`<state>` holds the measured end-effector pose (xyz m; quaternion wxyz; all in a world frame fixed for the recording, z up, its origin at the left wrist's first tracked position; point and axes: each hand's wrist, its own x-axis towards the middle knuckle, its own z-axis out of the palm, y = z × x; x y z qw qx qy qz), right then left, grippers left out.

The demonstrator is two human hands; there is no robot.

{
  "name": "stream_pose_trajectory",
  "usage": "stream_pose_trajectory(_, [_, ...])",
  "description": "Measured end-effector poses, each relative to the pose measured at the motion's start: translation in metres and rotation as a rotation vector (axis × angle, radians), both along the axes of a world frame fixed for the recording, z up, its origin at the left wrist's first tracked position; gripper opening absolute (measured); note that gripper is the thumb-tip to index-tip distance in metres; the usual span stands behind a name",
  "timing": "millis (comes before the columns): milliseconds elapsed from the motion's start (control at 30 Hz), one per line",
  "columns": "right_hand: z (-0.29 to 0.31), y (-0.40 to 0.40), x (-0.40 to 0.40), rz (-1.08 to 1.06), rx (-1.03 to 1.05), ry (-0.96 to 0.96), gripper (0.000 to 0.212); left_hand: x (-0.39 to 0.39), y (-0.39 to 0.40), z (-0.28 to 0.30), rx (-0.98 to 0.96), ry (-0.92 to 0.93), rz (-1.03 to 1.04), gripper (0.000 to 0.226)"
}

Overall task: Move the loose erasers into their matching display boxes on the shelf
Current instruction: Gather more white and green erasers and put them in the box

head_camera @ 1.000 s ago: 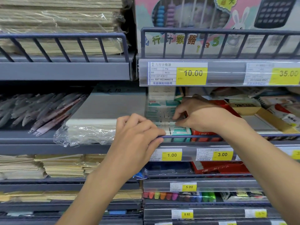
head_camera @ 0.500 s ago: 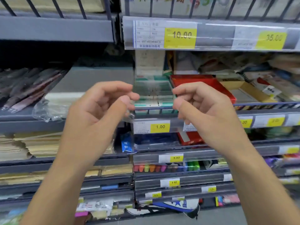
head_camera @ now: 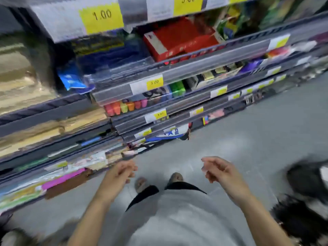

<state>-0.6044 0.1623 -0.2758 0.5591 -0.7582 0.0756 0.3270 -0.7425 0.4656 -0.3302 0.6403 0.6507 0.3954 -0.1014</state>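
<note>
The view is blurred and tilted down toward the floor. My left hand [head_camera: 120, 173] hangs low in front of the bottom shelves, fingers loosely curled, holding nothing. My right hand [head_camera: 219, 170] hangs at the same height over the grey floor, fingers also loosely curled and empty. The eraser display boxes are out of view above the frame. A red box [head_camera: 177, 39] sits on the shelf under the 1.00 price tag [head_camera: 101, 16].
Shelves run from upper right to lower left, with coloured highlighters [head_camera: 124, 106], a blue packet [head_camera: 72, 80] and paper stacks [head_camera: 21, 89]. Grey floor [head_camera: 248, 132] lies to the right. My feet [head_camera: 158, 180] show below. A dark blurred object [head_camera: 308, 178] sits at the right edge.
Both hands have left the eraser shelf and dropped to waist height, empty. The view has swung down from the eraser shelf to the lower shelves and floor.
</note>
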Motion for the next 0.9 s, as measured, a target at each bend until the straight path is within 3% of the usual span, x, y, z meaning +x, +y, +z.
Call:
stream_pose_trajectory(233, [-0.062,-0.119,-0.07,-0.237,-0.091,0.253,0.015,-0.018,-0.056,-0.037,-0.043,0.184,-0.164,0.014])
stream_pose_trajectory(467, [-0.082,-0.196,-0.093,-0.334,-0.075,0.302,0.016,0.018,-0.122,-0.023,0.037,0.207,-0.237,0.013])
stream_pose_trajectory(900, [-0.053,-0.255,0.035,-0.492,0.115,0.124,0.016,0.127,-0.213,-0.013,0.041,0.213,-0.383,0.015])
